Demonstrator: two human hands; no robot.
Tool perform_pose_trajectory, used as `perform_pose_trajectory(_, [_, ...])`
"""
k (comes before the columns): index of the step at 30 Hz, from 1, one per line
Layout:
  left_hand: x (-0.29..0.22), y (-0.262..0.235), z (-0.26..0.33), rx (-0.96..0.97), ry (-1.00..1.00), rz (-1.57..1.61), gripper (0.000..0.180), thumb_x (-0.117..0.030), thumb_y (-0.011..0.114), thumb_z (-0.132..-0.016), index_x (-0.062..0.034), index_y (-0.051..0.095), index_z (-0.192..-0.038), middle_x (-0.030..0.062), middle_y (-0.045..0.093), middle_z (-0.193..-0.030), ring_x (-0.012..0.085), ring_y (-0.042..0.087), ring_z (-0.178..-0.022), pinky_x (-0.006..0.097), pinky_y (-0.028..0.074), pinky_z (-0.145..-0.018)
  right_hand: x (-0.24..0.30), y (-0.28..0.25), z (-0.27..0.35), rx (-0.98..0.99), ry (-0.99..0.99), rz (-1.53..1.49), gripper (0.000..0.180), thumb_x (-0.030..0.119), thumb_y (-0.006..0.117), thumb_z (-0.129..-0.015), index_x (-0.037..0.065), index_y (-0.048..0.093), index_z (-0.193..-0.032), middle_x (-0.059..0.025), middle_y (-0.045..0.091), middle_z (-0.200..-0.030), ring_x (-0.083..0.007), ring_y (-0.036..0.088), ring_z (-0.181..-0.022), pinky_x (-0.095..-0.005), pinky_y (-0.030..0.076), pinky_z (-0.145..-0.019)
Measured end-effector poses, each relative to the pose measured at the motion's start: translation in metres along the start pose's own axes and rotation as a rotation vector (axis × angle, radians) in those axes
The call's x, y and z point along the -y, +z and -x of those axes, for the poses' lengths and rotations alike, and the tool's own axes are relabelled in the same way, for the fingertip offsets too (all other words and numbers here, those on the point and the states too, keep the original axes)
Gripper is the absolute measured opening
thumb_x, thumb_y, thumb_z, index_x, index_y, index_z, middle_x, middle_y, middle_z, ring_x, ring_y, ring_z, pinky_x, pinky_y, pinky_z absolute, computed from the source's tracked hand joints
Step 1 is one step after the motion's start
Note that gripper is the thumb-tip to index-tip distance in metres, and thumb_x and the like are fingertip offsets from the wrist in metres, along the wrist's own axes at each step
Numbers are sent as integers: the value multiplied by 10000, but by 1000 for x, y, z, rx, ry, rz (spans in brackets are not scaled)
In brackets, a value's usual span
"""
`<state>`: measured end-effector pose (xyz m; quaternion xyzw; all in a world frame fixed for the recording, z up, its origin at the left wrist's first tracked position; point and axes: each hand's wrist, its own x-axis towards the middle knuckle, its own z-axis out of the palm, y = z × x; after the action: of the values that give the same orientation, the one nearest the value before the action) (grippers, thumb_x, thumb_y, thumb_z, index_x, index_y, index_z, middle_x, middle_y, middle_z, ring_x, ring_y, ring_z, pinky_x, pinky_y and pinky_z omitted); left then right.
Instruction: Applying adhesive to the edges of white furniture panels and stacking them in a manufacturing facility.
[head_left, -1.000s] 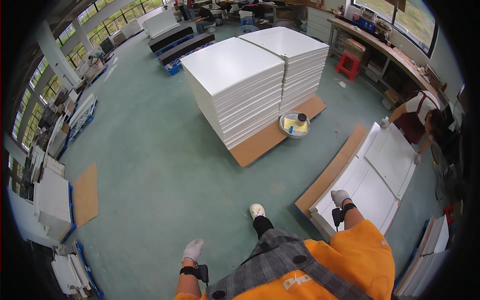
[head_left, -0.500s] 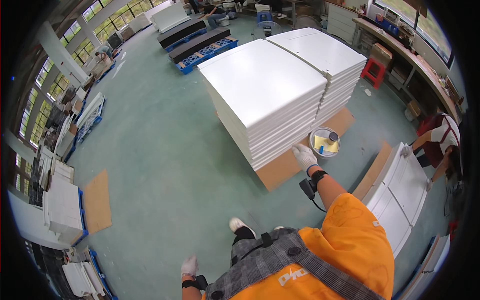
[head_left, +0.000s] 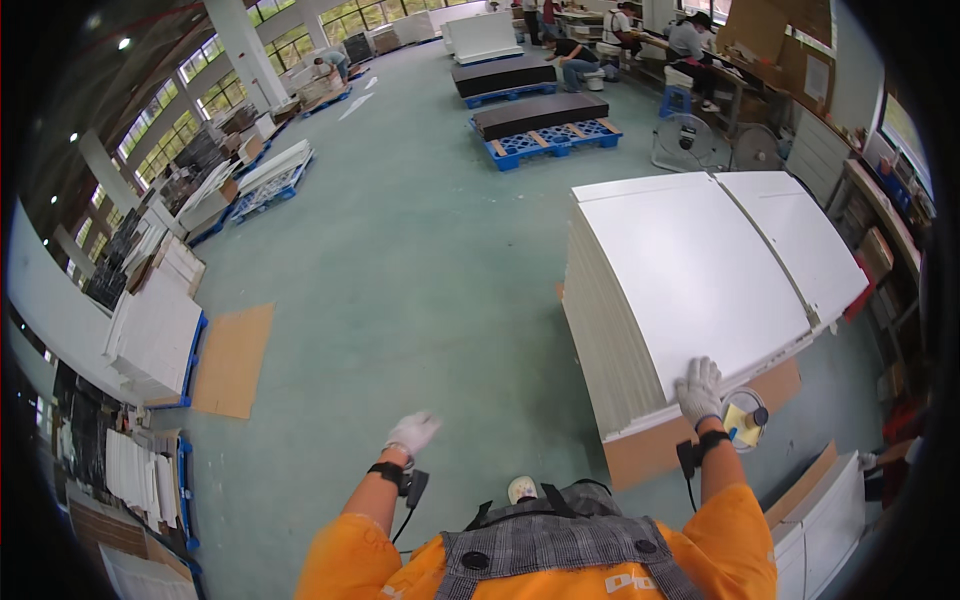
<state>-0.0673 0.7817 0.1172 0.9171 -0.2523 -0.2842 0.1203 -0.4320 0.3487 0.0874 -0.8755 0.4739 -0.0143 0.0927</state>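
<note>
Atop the white panel (head_left: 700, 272), long axis pointing forward, the right hand (head_left: 700, 389) lies flat, outstretched.

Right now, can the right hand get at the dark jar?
Likely yes, perhaps with a stoop: the right hand is at the white stack, and the dark jar beside it looks uncovered.

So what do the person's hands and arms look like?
The left hand and right hand wear whitish gloves. Each wrist has a black strap with a dark box, and a thin dark cable comes off each box. The sleeves are orange and leave the forearms bare.
</note>
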Motion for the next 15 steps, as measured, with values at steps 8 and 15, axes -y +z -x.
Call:
perform_pose_trajectory(8, [-192,-30,-106,179,530,-139,539,-460,469,-904,-108,489,-1312,133,497,-1349,311,489,-1216,392,408,-1003,5,-12,-11,74,-96,61,713,408,442,-886,-41,294,-1419,-285,221,-1488,-439,141,-1399,-509,50,-1161])
perform_pose_trajectory(15, [-313,-13,-186,197,877,-265,532,-344,517,-892,-65,445,-1339,136,492,-1298,318,400,-1263,401,356,-1052,20,-10,-43,-8,-144,13,712,365,478,-830,-84,355,-1368,-321,236,-1465,-467,151,-1387,-536,54,-1155])
